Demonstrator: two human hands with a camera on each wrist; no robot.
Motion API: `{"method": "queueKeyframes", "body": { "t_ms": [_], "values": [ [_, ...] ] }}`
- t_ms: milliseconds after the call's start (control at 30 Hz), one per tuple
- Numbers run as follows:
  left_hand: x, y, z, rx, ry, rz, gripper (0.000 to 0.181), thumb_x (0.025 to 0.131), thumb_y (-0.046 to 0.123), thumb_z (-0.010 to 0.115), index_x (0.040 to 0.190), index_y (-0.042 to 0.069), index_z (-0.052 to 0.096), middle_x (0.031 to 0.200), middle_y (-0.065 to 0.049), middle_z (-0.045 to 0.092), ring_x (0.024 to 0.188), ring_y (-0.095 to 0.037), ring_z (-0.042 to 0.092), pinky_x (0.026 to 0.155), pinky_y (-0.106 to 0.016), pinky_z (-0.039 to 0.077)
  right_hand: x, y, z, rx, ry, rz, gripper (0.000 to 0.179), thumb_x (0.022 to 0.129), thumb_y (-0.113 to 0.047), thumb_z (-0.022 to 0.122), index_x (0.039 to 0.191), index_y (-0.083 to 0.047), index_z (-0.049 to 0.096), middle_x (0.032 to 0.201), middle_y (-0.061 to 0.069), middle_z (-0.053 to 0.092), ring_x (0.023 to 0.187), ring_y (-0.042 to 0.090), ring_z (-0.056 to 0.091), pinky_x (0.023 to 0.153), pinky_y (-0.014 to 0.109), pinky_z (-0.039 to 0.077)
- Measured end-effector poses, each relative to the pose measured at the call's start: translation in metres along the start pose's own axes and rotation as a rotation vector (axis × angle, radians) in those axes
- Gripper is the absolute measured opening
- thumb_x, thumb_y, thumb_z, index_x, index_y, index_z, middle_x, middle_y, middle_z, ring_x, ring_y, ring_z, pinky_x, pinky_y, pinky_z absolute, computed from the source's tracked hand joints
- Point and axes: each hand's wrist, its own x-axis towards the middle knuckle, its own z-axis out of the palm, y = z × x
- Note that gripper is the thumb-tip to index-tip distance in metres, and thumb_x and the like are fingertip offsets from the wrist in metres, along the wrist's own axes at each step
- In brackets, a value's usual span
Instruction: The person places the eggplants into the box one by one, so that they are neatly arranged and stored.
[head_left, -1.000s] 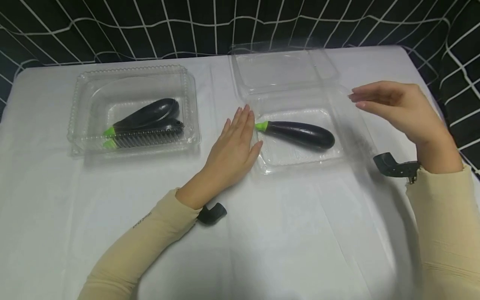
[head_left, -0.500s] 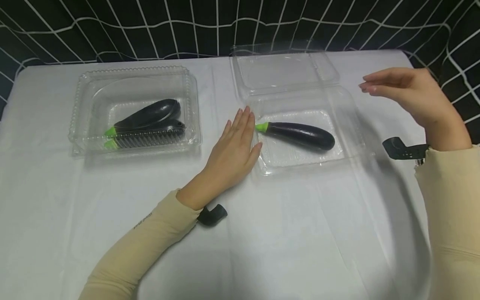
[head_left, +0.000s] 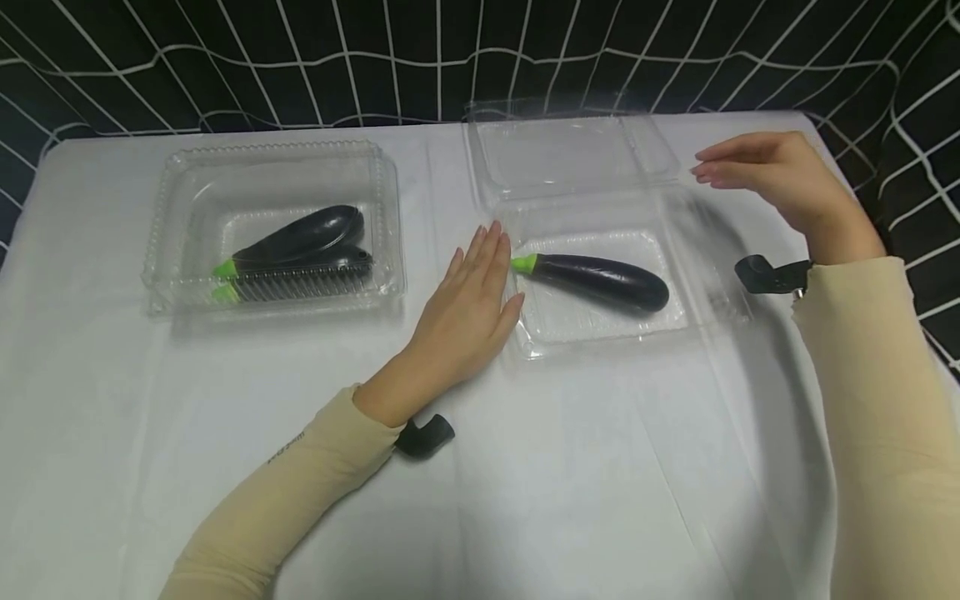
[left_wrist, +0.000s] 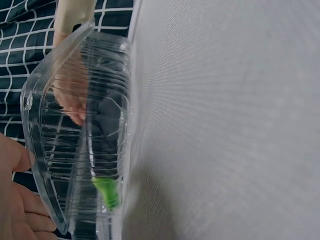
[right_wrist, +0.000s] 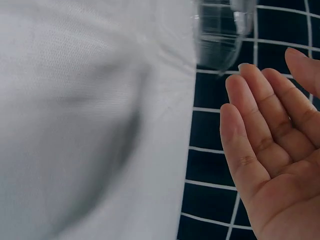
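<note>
A dark purple eggplant (head_left: 600, 279) with a green stem lies in the base of a clear plastic clamshell box (head_left: 592, 340). Its lid (head_left: 558, 158) is folded back towards the far table edge. My left hand (head_left: 465, 308) lies along the box's left side with straight fingers; in the left wrist view, fingers (left_wrist: 30, 215) touch or nearly touch the box's rim. Raised by the lid's right end is my right hand (head_left: 783, 179), its fingers loosely bent with nothing in them. The right wrist view has that hand (right_wrist: 272, 150) palm up, apart from a clear box edge (right_wrist: 220, 35).
On the left stands a second clear clamshell box (head_left: 273, 158) holding two eggplants (head_left: 300, 237), seen through its plastic. A white cloth (head_left: 585, 483) covers the table. Dark fabric with a white grid (head_left: 420, 62) hangs beyond the far and right edges.
My right hand has gone out to the right and away, then back left towards the lid. The left hand stays by the box. The head view has tilted up slightly.
</note>
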Motion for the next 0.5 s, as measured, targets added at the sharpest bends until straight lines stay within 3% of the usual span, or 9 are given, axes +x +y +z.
{"method": "queueKeyframes", "body": {
  "t_ms": [500],
  "values": [
    [0.000,0.001,0.002,-0.010,0.005,-0.002,0.061,0.100,0.027,0.039,0.146,-0.008,0.019,0.155,-0.018,0.009,0.143,-0.025,0.003,0.115,-0.037,0.004,0.022,0.014,0.004,0.131,-0.042,0.023,0.013,0.090,-0.005,0.062,0.088,-0.011,0.073,0.082,-0.002,0.071,0.077,0.006,0.067,0.070,0.016,0.053]
  ]
}}
